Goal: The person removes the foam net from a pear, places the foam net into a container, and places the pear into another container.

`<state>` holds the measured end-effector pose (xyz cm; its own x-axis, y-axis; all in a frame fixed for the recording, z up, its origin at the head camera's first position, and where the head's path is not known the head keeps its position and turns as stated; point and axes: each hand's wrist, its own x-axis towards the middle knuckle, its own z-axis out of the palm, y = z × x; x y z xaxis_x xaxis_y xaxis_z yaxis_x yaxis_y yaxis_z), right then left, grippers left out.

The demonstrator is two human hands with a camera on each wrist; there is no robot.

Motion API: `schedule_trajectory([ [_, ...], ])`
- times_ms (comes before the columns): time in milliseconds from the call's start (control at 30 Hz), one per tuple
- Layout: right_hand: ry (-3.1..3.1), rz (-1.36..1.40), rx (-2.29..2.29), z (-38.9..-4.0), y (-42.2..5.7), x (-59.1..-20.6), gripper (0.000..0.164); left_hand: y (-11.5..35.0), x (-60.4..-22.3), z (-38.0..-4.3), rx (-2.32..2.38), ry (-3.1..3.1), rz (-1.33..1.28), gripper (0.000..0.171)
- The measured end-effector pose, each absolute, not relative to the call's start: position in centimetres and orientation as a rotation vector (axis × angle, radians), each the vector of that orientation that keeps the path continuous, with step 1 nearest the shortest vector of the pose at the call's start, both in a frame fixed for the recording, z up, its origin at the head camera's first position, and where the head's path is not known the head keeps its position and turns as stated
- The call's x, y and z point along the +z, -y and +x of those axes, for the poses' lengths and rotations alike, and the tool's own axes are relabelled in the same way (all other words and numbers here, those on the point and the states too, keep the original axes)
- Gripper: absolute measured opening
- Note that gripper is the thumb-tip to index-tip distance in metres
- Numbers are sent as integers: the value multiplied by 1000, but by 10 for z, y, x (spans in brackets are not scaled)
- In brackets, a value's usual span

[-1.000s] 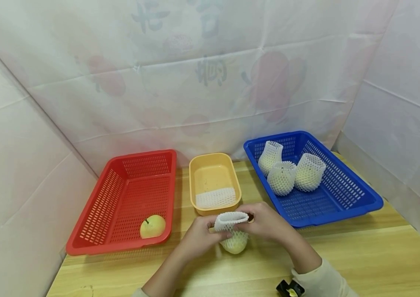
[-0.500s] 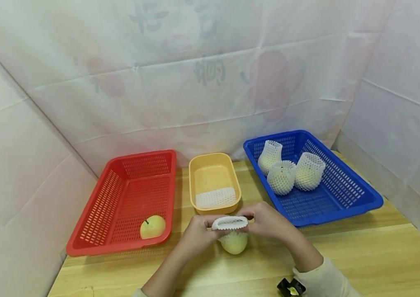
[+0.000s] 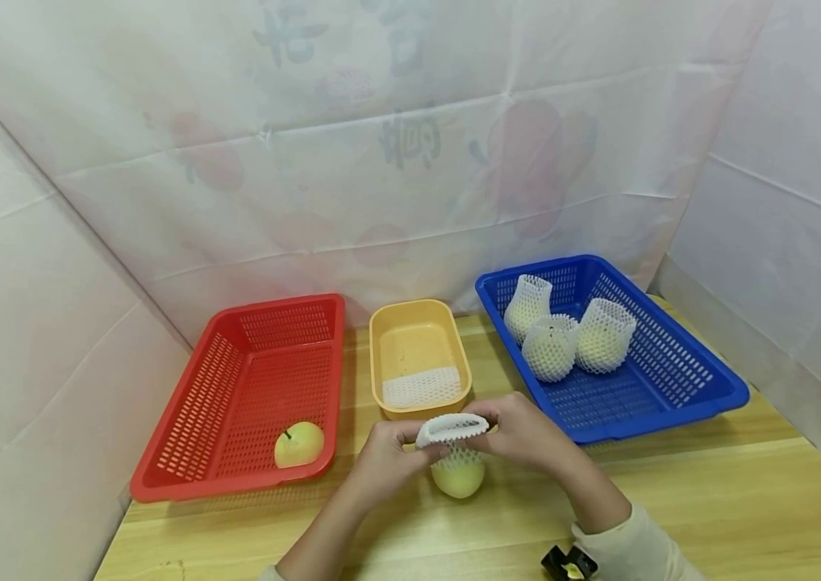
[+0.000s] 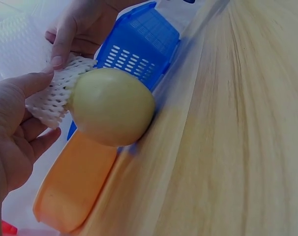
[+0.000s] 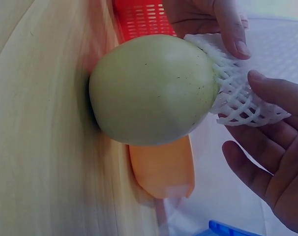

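Observation:
A pale yellow pear [image 3: 459,482] stands on the wooden table in front of me, its lower part bare. Around its top sits a white foam net sleeve [image 5: 240,101], with the open mouth facing up. My left hand [image 3: 390,458] pinches the sleeve's left side between thumb and fingers. On the other side my right hand [image 3: 519,432] pinches it the same way. In both wrist views the sleeve's lower edge reaches only the pear's upper end, and most of the pear's skin shows.
The red basket [image 3: 236,484] at left holds one bare pear [image 3: 298,444]. Behind my hands, a yellow tray [image 3: 410,339] contains flat white foam netting [image 3: 421,388]. In the blue basket [image 3: 643,424] at right are 3 netted pears [image 3: 552,355]. A black device [image 3: 568,563] is by my right cuff.
The foam sleeve has shifted up the pear, so more of its lower part shows bare. Its mouth narrowed, then widened somewhat again. Both hands stay close to the same place.

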<state>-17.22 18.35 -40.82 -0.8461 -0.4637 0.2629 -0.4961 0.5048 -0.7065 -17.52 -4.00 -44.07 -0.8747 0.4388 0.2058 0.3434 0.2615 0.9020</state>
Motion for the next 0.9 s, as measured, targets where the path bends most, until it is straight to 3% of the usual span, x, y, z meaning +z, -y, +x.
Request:
schedule_trajectory([
  [633, 2578, 861, 1383, -171, -177, -410, 19, 38, -417, -165, 1901, -2383, 788, 17],
  [900, 2513, 803, 1476, -170, -173, -413, 35, 39, -406, -162, 2005, -2403, 751, 20],
])
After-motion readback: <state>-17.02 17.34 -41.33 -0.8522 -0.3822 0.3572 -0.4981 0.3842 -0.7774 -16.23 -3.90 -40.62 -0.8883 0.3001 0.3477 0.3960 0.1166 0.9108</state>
